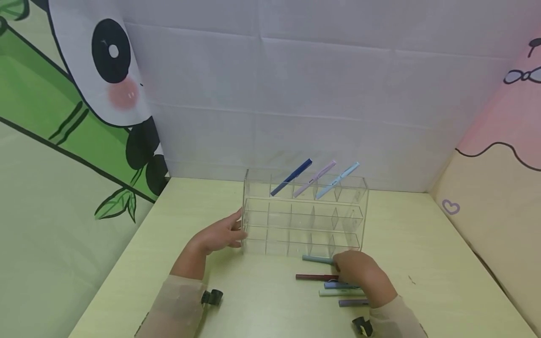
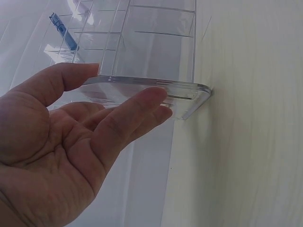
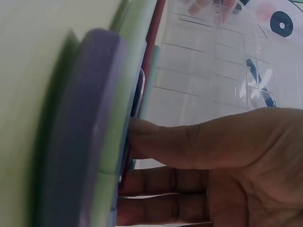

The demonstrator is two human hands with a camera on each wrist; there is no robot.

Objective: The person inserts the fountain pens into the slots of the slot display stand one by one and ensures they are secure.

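A clear acrylic rack [image 1: 302,216] with three stepped tiers of compartments stands on the table. A dark blue pen [image 1: 291,177], a lilac pen [image 1: 314,178] and a light blue pen [image 1: 337,180] lean in its top tier. My left hand [image 1: 221,233] touches the rack's left side panel, its fingers fairly straight in the left wrist view. In front of the rack my right hand [image 1: 359,272] pinches the right end of a teal pen [image 1: 317,258], partly hidden by the hand. Below that hand lie a dark red pen [image 1: 314,277] and a blue pen [image 1: 334,285].
Nearer the front of the table [image 1: 262,300] lie a pale green pen [image 1: 340,293] and a purple-grey pen [image 1: 353,303]. A white sheet [image 1: 321,94] stands behind the rack. Painted panels close off the left [image 1: 50,211] and right [image 1: 498,211] sides.
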